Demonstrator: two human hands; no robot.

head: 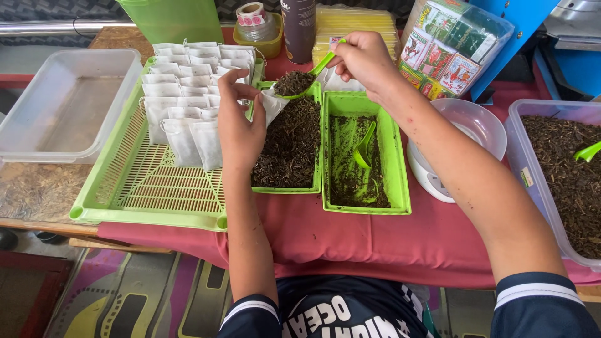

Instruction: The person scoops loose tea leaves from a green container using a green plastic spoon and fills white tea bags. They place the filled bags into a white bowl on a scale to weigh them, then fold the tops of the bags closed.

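Here the small white filter bag (273, 105) sits pinched open at the far edge of the left green tray (289, 188), which is full of dark loose tea (289, 147). The left hand (240, 128) holds it, fingers closed on the bag's mouth. Just above it hangs a green scoop (299, 82) heaped with tea, its handle gripped between the fingers of the right hand (363, 59), which comes in from the far right.

The step in hand looks to be the filling of one bag: the scoop is loaded and poised at the opening, and nothing has visibly gone in. To my eye the next move calls for a slow tilt of the scoop with its lip inside the mouth of the bag, while the left hand keeps that mouth wide; the heap is tall, so a quick tip would likely spill leaves back into the tray.

To the right lies a second green tray (400, 163), nearly bare, with another scoop (364, 147) in it. To the left a slatted green basket (150, 188) holds rows of white bags (181, 87). Further left stands a clear plastic tub (37, 150). At the far right are a white bowl (482, 122) and a clear bin of tea (563, 169). All rest on a desk under a red cloth (375, 238).
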